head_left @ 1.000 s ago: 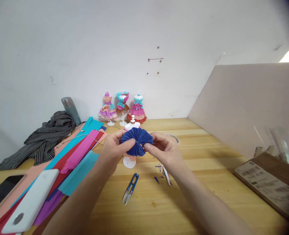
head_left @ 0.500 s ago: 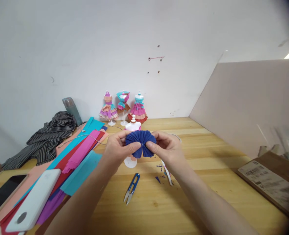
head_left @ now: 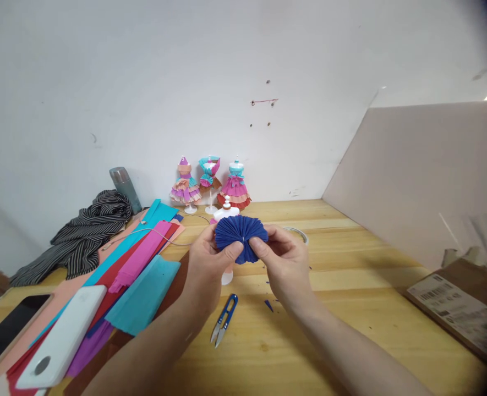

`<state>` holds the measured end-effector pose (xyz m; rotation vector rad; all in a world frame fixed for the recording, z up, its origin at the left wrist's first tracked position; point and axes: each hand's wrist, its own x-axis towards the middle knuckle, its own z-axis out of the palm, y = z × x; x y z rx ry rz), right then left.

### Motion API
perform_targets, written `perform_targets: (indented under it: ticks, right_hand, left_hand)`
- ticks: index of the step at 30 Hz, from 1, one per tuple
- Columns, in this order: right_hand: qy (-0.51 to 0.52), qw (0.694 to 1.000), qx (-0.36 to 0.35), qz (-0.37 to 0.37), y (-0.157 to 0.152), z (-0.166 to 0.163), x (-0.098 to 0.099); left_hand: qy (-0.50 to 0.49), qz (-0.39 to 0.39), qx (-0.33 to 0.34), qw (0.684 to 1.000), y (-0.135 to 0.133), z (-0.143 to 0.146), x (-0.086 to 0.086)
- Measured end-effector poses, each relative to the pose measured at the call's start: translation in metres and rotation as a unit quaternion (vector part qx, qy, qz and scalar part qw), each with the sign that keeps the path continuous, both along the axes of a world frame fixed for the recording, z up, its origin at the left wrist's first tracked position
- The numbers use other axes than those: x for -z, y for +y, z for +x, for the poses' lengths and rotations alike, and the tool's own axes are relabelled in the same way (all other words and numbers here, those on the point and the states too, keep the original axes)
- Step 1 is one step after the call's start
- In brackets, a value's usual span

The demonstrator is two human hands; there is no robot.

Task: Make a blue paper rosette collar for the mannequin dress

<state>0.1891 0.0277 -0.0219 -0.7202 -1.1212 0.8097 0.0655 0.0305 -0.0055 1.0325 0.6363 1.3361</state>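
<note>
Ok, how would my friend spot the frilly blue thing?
Start at the wooden table and look above its middle. There the left hand and the right hand pinch a pleated blue rosette between them. Unlike the little dresses farther back, it is deep blue all over, with folds fanning out from its centre.

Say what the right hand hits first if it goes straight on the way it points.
The blue rosette, which the right hand holds. Beyond it, probably the white bust, though depth is unclear.
</note>
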Motion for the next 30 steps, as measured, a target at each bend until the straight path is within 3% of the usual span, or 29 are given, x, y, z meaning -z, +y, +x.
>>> perform_targets:
  ticks: [4,9,14,21,26,30]
  right_hand:
    - [0.039,0.999,-0.015,0.006,-0.001,-0.003,0.007]
    - [0.056,0.998,-0.005,0.008,-0.006,-0.005,0.008]
    - [-0.026,0.997,-0.066,0.038,-0.005,0.002,0.002]
    - [-0.102,0.994,-0.022,0.034,0.001,0.012,-0.003]
    - [-0.080,0.996,-0.028,0.014,-0.002,0.007,-0.004]
    - [-0.069,0.997,-0.039,0.011,-0.002,0.005,-0.004]
  left_hand:
    - [-0.031,0.010,-0.007,0.999,-0.007,0.005,0.004]
    - [-0.002,0.001,-0.026,1.000,-0.012,0.007,0.005]
    - [0.058,-0.003,-0.027,0.998,-0.003,-0.004,-0.002]
    - [0.178,0.068,0.045,0.981,0.011,-0.019,-0.005]
    - [0.138,0.066,0.081,0.985,0.011,-0.020,-0.004]
    - [0.117,0.044,0.063,0.990,0.012,-0.020,-0.003]
